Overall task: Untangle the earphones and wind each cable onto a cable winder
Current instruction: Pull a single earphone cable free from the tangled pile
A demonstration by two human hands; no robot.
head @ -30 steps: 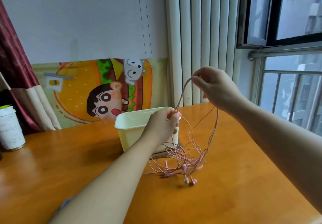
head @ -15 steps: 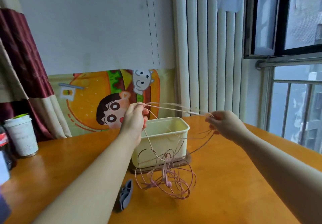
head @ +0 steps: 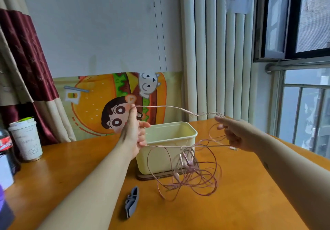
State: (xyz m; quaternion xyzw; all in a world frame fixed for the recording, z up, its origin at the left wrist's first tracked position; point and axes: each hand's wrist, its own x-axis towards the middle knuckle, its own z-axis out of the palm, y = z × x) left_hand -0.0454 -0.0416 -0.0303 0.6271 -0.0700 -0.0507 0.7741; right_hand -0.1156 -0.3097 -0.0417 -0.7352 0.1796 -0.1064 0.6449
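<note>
- Tub (head: 155, 158): mid-table (head: 250, 203), standing on a flat base (head: 148, 178).
- Earphones (head: 189, 176): strung between the left hand (head: 133, 133) and the right hand (head: 235, 133), above the tub; the tangle hangs before its right half.
- Cable winder (head: 133, 201): on the table, before the tub, left of the tangle.
- Cup (head: 26, 140) and bottle (head: 5, 147): far left, bottle outermost.
- Poster (head: 92, 108): behind the tub, against the wall.

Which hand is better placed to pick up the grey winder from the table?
Probably the left hand: the winder lies beside its forearm, while the right hand is beyond the tangle of earphones. Both hold cable.
</note>
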